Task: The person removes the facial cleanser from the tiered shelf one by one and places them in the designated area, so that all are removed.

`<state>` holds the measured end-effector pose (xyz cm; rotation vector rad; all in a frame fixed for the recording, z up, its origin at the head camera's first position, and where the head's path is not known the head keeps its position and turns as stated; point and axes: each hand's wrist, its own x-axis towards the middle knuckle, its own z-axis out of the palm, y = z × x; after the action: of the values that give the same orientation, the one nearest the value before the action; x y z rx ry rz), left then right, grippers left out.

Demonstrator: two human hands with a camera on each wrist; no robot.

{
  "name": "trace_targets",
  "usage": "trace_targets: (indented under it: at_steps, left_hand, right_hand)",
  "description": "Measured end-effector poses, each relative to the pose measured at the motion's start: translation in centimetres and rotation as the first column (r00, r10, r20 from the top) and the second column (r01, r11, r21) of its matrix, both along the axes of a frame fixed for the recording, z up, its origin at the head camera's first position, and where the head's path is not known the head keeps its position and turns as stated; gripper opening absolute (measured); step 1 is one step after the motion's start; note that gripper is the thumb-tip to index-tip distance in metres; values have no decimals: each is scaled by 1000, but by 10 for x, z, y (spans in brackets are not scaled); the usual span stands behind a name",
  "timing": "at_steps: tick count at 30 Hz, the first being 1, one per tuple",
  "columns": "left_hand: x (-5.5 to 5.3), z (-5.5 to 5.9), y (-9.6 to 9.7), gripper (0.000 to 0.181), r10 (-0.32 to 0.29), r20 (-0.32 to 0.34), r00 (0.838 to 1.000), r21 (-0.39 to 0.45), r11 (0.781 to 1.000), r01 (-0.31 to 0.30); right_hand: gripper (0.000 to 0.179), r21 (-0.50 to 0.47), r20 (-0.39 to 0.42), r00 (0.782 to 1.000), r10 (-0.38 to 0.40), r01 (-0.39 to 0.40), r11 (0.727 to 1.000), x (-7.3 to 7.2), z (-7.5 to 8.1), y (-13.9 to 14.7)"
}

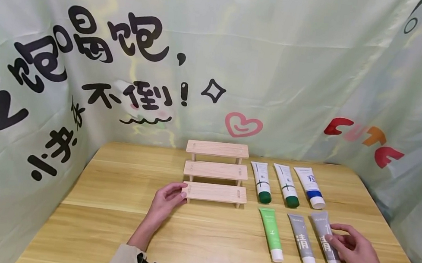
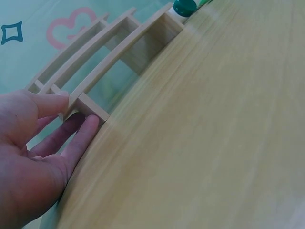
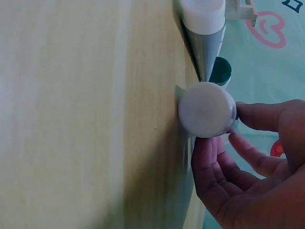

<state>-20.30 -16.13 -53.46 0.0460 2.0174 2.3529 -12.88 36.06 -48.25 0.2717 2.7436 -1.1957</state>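
Note:
A three-step wooden display rack [image 1: 213,192] stands at the back middle of the table. My left hand [image 1: 164,202] grips the left end of its lowest step, thumb and fingers about the corner in the left wrist view. At the right, my right hand [image 1: 359,254] holds the rightmost grey tube [image 1: 325,233] between thumb and fingers; the tube lies on the table. Its white cap [image 3: 207,109] faces the right wrist camera. Just left of it lie another grey tube [image 1: 301,239] and a green tube [image 1: 271,234], both with white caps.
Behind the front row lie two white tubes with green caps, one nearer the rack [image 1: 262,180] and one beside it [image 1: 286,183], plus a white-and-blue tube [image 1: 309,186]. A printed cloth [image 1: 286,83] hangs along the back and sides of the wooden table [image 1: 213,249].

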Motion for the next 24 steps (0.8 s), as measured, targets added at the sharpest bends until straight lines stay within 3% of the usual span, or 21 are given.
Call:
trace_targets:
  at_steps: [10,17,24]
  left_hand:
    - [4,-1,-3,32,-2,-16,1000,-9,1000,1]
    - [5,0,-5,33,0,-21,1000,-10,1000,0]
    - [5,1,-6,32,4,-28,1000,-13,1000,-4]
  right_hand:
    - [64,63,25,999,31,-32,997,-4,-1,0]
    - [47,152,-48,997,60,-52,987,0,-3,3]
    - [48,207,-109,993,53,-30,978,-1,-3,0]
